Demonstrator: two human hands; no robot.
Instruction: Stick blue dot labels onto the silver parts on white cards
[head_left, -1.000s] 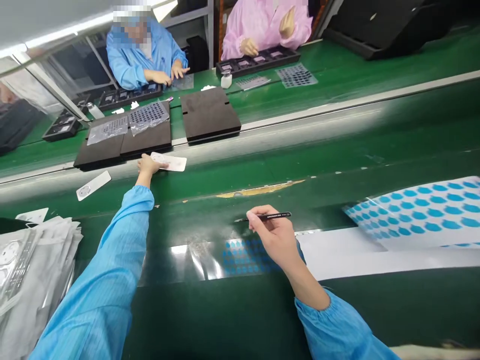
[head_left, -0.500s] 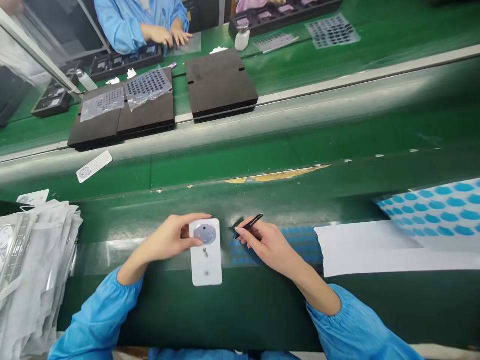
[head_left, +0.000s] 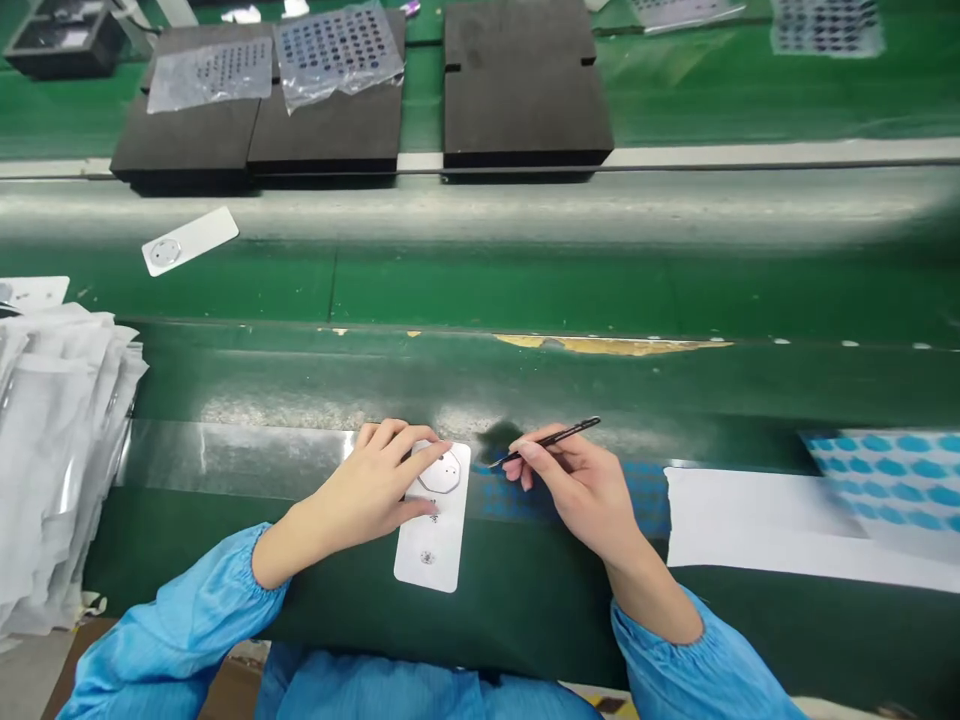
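Observation:
Under my left hand (head_left: 382, 480) lies a white rectangular panel (head_left: 448, 545) with rounded corners, a round clear-edged disc (head_left: 439, 470) near its top and small dark marks below. My index finger and thumb are apart on its face, holding it against the work surface. My right hand (head_left: 574, 485), just to its right, is closed on black tweezers (head_left: 559, 437). Their pointed tip is directed left at the panel, apart from it. Beneath my right hand lies a sheet of blue dots (head_left: 649, 495), partly covered.
White paper (head_left: 735, 515) and another blue-dotted sheet (head_left: 900, 480) lie right. Stacked white sleeves (head_left: 67, 440) stand left. Another white panel (head_left: 191, 240) sits on the green belt (head_left: 450, 285). Beyond a rail are black foam blocks (head_left: 525, 90) and dotted film sheets (head_left: 337, 50).
The view has tilted down and levelled, so the co-worker is out of frame. My left fingers have moved from the panel's upper left edge across its face. The tweezers lie flatter in my right hand.

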